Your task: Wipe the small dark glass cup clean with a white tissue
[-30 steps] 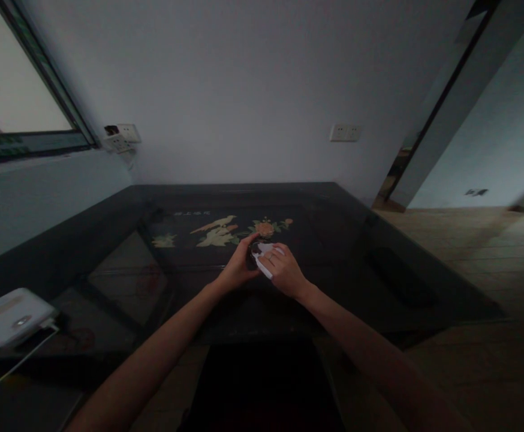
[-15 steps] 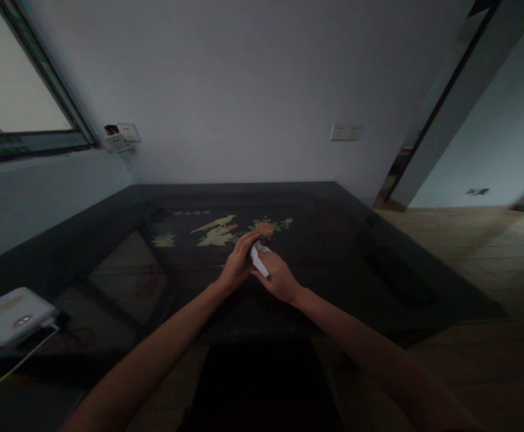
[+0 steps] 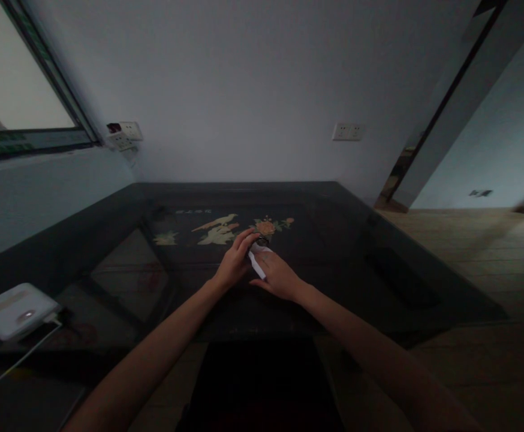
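- Much of the dark object [image 3: 262, 241] is hidden by the hands; only a dark, curved part shows, and I cannot tell what it is.
- The left hand [image 3: 234, 264] curves its fingers narrowly around the object's nine-o'clock side.
- The right hand [image 3: 280, 277] holds a white cloth [image 3: 257, 269] against the object, thumb slightly apart, other fingertips hidden; whether it is fabric or paper is unclear.
- Both forearms are cut off at the bottom.
- All this sits at the near middle of a dark, glossy table [image 3: 334, 222] with a bird-and-flower picture from ten to one o'clock.
- From the hands, a white box [image 3: 17, 309] with a cable lies near nine, a window at ten, sockets [image 3: 347, 131] between one and two.
- The cloth's visible strip runs from eleven to five; the object's long axis cannot be told.
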A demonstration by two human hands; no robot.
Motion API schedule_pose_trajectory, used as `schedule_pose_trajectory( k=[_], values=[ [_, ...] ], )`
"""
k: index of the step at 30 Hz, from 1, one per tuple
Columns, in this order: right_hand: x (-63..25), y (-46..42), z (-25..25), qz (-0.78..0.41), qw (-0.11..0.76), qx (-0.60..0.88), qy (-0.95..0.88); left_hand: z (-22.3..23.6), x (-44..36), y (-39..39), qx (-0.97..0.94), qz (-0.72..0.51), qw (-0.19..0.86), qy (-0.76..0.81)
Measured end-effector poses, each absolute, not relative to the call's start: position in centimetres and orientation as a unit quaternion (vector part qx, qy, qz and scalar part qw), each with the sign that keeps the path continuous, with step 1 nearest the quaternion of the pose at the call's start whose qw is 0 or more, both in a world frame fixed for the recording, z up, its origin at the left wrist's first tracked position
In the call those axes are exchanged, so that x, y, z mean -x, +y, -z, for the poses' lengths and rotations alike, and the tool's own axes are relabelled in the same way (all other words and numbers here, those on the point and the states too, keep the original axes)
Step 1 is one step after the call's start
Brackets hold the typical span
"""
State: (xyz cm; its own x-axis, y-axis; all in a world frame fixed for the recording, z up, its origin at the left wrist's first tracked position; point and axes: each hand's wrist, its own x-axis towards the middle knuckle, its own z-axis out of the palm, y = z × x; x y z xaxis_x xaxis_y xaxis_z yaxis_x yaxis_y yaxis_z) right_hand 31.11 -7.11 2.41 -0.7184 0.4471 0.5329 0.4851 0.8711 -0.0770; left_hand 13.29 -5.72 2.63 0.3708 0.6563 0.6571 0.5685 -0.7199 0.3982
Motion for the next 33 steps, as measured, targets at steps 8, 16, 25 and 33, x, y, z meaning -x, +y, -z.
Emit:
schedule_pose_trajectory(
  k=[8, 16, 25, 33],
  values=[
    [-31.4, -6.8, -2.6, 0.148, 0.258, 0.287, -0.911, -3.1, -13.1, -5.8, -0.830, -0.380, 0.071, 0.402],
    [-30.7, -7.7, -2.6, -0.165, 0.349, 0.305, -0.871, -3.3, -13.2, -6.3, -0.849, -0.334, 0.033, 0.408],
    [-31.2, -7.7, -3.5, -0.375, 0.428, 0.293, -0.768, -3.2, -13.8, -6.6, -0.841, -0.338, -0.014, 0.422],
    [-31.4, -7.3, -3.1, -0.026, 0.296, 0.253, -0.921, -3.5, -13.1, -6.5, -0.847, -0.344, 0.013, 0.405]
  ],
)
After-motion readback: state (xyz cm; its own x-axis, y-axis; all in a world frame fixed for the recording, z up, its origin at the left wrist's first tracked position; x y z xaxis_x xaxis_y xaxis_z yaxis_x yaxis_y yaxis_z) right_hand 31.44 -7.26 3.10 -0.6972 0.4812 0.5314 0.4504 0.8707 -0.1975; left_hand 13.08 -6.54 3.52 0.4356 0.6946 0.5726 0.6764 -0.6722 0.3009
